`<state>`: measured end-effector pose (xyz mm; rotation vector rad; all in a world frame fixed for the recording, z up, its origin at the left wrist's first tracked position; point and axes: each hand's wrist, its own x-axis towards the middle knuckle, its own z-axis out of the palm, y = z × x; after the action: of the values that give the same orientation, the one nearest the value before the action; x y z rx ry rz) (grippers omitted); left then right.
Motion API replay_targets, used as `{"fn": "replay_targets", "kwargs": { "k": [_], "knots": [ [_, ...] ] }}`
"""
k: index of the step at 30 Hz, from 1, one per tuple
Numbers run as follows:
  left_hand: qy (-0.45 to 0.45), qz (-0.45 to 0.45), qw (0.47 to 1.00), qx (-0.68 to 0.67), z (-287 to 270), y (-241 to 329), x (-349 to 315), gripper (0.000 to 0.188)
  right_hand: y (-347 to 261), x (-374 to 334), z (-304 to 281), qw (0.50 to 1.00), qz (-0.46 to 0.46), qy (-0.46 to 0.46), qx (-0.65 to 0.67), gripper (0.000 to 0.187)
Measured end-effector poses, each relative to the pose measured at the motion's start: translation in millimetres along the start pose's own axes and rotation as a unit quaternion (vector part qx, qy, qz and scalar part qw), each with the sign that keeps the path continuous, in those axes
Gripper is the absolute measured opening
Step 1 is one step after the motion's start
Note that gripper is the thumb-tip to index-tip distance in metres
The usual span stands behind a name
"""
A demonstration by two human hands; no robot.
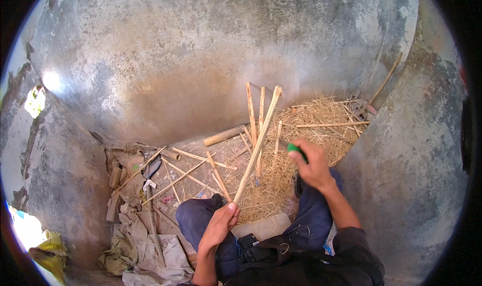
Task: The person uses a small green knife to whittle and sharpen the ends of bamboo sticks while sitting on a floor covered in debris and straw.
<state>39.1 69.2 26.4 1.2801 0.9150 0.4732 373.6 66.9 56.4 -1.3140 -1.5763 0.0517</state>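
At the lower middle, my left hand (pixel 219 226) is closed round the near end of a long pale wooden strip (pixel 257 150). The strip slants up and away to the right, toward the back wall. My right hand (pixel 314 164) is closed on a green-handled tool (pixel 297 151), to the right of the strip and apart from it. A short thin part like a blade points left from the handle, too small to make out well. Beyond the strip, two more pale sticks (pixel 251 107) stand tilted against the wall. My legs are folded on either side of the work.
A heap of straw-like shavings (pixel 321 120) covers the floor ahead and right. Several thin sticks (pixel 186 175) lie crossed at the left, near a thicker bamboo piece (pixel 225 135). Crumpled sacking (pixel 158 261) lies lower left. Grey walls (pixel 201 60) close in the back and both sides.
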Motion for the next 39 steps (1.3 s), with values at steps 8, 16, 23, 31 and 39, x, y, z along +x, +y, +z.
{"fn": "replay_targets", "kwargs": {
  "k": [8,16,23,31,39],
  "knots": [
    [0.022,0.051,0.997,0.058,22,14,7,0.052,-39,-20,24,0.992,-0.1,-0.068,-0.046,0.031],
    [0.059,0.075,0.985,0.145,29,17,5,0.06,-45,-14,27,0.989,-0.124,-0.041,-0.063,0.029],
    [0.054,0.051,0.986,0.15,28,10,-9,0.062,-10,6,13,0.987,-0.084,0.042,-0.132,0.024],
    [0.026,-0.008,0.995,0.094,20,-13,-27,0.056,29,39,-18,0.987,-0.012,0.081,-0.141,0.028],
    [0.038,-0.014,0.994,0.104,7,-25,-29,0.054,36,40,-2,0.987,-0.008,0.076,-0.138,0.03]
  ]
}}
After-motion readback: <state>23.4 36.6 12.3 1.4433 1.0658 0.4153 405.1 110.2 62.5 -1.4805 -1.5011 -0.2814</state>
